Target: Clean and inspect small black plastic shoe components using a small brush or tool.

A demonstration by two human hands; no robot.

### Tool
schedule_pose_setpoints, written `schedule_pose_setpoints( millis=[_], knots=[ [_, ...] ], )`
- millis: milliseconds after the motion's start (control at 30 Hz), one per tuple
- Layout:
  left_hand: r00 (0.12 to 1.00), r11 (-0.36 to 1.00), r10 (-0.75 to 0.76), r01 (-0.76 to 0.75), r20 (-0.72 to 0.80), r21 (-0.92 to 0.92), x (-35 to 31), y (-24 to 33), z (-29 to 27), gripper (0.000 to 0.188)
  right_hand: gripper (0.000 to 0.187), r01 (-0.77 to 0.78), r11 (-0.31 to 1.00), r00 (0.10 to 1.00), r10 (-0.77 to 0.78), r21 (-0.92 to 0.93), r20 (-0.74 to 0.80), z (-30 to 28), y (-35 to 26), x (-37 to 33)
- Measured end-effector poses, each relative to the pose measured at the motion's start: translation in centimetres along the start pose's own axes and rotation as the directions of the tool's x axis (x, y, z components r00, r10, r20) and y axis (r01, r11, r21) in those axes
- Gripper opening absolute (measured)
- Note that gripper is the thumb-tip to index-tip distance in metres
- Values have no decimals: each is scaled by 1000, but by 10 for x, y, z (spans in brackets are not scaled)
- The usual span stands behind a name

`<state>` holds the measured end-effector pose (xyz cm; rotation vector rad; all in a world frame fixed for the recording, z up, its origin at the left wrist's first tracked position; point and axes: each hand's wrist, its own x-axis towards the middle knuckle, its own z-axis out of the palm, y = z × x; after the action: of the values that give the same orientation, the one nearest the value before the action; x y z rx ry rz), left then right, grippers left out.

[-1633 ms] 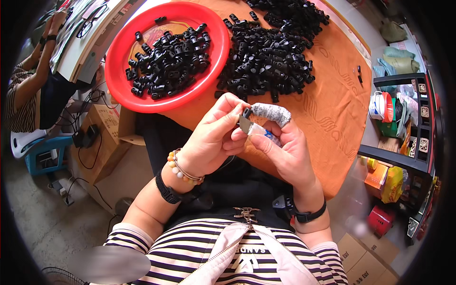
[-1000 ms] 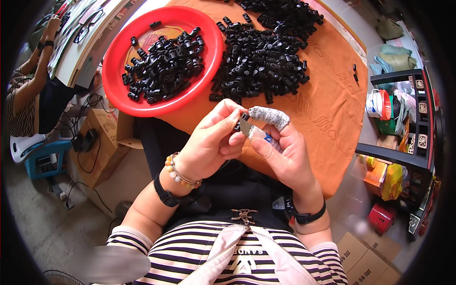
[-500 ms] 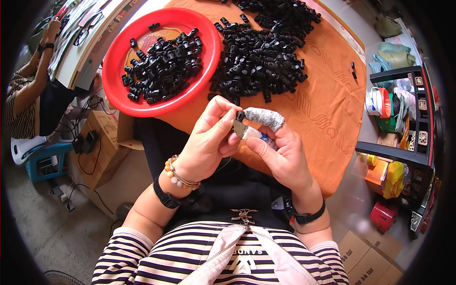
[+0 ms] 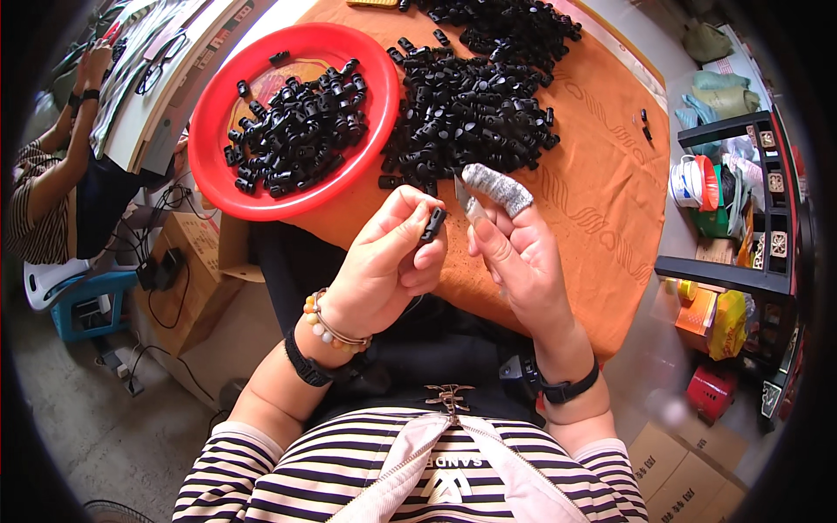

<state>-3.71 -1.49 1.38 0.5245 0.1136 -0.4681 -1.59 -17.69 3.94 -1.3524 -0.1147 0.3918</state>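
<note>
Between the thumb and fingers of my left hand (image 4: 397,240) is a small black plastic cord lock (image 4: 433,224), tilted, with holes in its side. My right hand (image 4: 519,253) grips a small knife (image 4: 468,202), its blade angled up and to the left, apart from the cord lock. A grey knitted finger cover (image 4: 498,187) sits on the right index finger. Beyond my hands, a heap of similar black pieces (image 4: 475,113) lies on the orange cloth (image 4: 602,200). A red round tray (image 4: 205,166) at the left holds many more.
Two small black pieces (image 4: 646,126) lie apart on the cloth's right side. A black shelf rack (image 4: 724,268) with bags and tubs stands at the right. Cardboard boxes (image 4: 680,462) are at lower right. At the far left, another person's arm (image 4: 74,157) reaches over a white table (image 4: 166,96).
The knife has come away from the black cord lock, my right hand moving up and right. The cord lock now shows more fully in my left fingers.
</note>
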Motion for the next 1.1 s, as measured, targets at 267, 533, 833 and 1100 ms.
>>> schedule_pose_setpoints(
  millis=[267, 533, 833, 1100],
  knots=[
    [1000, 998, -5, 7, -23, 56, 0, -2, 1, 10, 47, 40, 994, 996, -47, 101, 76, 17, 2, 13],
    [993, 987, -114, 117, 36, -108, 1, 4, -2, 10, 44, -25, 994, 998, 32, 109, -63, 12, -1, 14],
    [992, 989, -115, 119, 53, -92, 2, 3, -5, 10, 43, 25, 993, 999, -22, 113, -28, 14, 4, 18],
    [960, 979, 205, -205, -188, 21, 2, 26, -6, 17, 43, -50, 997, 990, 57, 55, -126, -18, 8, 12]
  ],
)
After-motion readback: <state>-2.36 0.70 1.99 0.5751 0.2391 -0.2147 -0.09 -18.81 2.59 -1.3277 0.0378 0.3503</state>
